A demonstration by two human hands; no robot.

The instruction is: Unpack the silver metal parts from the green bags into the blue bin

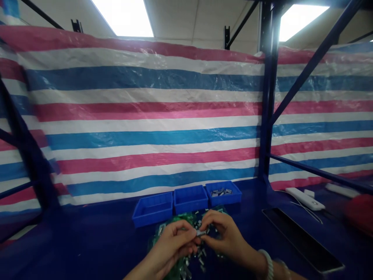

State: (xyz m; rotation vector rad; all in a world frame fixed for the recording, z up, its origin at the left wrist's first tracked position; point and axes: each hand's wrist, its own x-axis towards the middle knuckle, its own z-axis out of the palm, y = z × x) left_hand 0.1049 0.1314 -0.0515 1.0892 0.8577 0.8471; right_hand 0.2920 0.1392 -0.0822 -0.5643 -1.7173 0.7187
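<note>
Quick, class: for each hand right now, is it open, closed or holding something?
Left hand: closed, pinching a small pale piece.
Right hand: closed, thumb and fingertips at the same piece's other end.

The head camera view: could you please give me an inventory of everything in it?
Grey piece: one, silver-grey, between the fingertips
Loose metal parts: too many to count, silver, beneath the hands
Green plastic: count unclear, green, beneath the hands
Bins: three, blue, row beyond the hands; rightmost holds metal pieces, uncounted, silver
Tabletop: one, dark blue, below everything
Flat slab-like device: one, black, right
Elongated objects: two, white, back right
Small block: one, white, back right
Cable: count unclear, white, back right
Blurred object: one, red, right edge
Striped sheeting: count unclear, red-white-blue, behind
Metal framing: several bars, dark blue, both sides
Ceiling lights: two, white, top
Braided band: one, whitish, right wrist
Left hand, right hand: two, bare, lower centre
</note>
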